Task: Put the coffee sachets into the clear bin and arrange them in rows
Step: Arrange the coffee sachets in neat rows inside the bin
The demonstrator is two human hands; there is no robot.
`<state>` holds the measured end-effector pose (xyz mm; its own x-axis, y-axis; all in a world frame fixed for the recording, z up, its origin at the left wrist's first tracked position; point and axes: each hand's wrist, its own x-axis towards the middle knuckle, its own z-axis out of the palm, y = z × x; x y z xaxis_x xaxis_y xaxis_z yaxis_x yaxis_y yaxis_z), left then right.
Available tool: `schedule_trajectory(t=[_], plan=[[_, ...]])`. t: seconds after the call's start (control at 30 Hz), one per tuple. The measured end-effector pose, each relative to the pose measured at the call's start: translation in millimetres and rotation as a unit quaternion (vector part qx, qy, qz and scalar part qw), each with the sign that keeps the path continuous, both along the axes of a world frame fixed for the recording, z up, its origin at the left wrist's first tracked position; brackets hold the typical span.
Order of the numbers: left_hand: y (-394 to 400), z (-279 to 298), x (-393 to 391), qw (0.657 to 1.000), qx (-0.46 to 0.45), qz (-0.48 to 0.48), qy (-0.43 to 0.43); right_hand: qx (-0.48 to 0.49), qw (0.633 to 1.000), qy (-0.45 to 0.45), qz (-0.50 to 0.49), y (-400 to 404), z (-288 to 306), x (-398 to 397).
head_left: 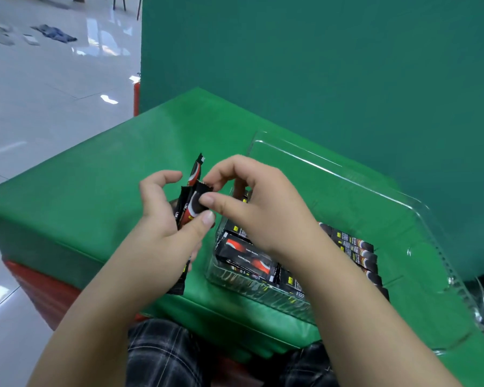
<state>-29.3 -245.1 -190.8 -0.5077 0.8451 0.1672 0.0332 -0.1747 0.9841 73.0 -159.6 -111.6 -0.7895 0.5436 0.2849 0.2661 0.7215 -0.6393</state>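
Green table point(101, 174), left hand point(162, 219) gripping sachets point(192, 208), right hand point(252, 202) pinching their tops

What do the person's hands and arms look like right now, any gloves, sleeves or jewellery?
Both hands are bare: no gloves, rings or wristbands show on the left hand or the right hand. Both forearms are uncovered to the frame's lower edge, with no sleeves in view. Short fingernails show on the thumbs. Dark plaid clothing covers the lap below.

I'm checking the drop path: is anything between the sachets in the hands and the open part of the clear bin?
Nothing visible blocks it. The held sachets sit just left of the clear bin, whose top is open; its far half is bare, with sachets in the bin only along the near side.
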Motion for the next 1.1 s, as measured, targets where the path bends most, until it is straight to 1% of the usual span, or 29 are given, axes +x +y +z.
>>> schedule_trajectory(t=[0.1,0.13,0.23,0.3,0.4,0.5,0.6,0.63,0.73,0.8,0.93,1.1], plan=[[1.5,1.0,4.3,0.999,-0.008,0.008,0.047,-0.072,0.997,0.036,0.009,0.0,-5.0,5.6],[1.7,2.0,6.4,0.998,-0.008,0.011,0.068,-0.08,0.996,0.044,0.002,0.7,-6.3,7.8],[1.1,5.9,13.3,0.993,-0.015,0.013,0.12,-0.064,0.995,0.074,-0.025,4.6,-9.3,12.9],[1.0,7.2,15.1,0.991,-0.02,0.015,0.129,-0.05,0.994,0.097,-0.03,4.4,-11.4,14.7],[0.3,8.2,14.6,0.992,-0.025,0.007,0.123,-0.042,0.992,0.107,-0.049,4.4,-14.3,18.7],[-1.7,10.0,12.8,0.992,-0.038,0.003,0.122,-0.083,0.982,0.115,-0.126,12.9,-17.1,32.3],[-3.2,10.4,8.4,0.992,-0.044,0.012,0.115,-0.143,0.947,0.152,-0.243,24.1,-25.1,59.8],[-3.5,10.2,6.9,0.992,-0.044,0.017,0.115,-0.166,0.934,0.153,-0.276,25.9,-29.3,69.5],[-3.5,10.4,4.9,0.992,-0.045,0.021,0.114,-0.245,0.897,0.108,-0.352,26.1,-45.7,86.5],[-3.8,12.0,5.7,0.993,-0.039,0.011,0.112,-0.27,0.885,0.069,-0.374,27.1,-56.4,86.5],[-3.3,14.4,7.1,0.993,-0.025,-0.004,0.116,-0.278,0.891,0.007,-0.359,29.9,-65.6,78.7],[-0.6,14.5,6.6,0.993,-0.022,0.003,0.118,-0.255,0.898,-0.038,-0.356,32.6,-70.8,73.7]])
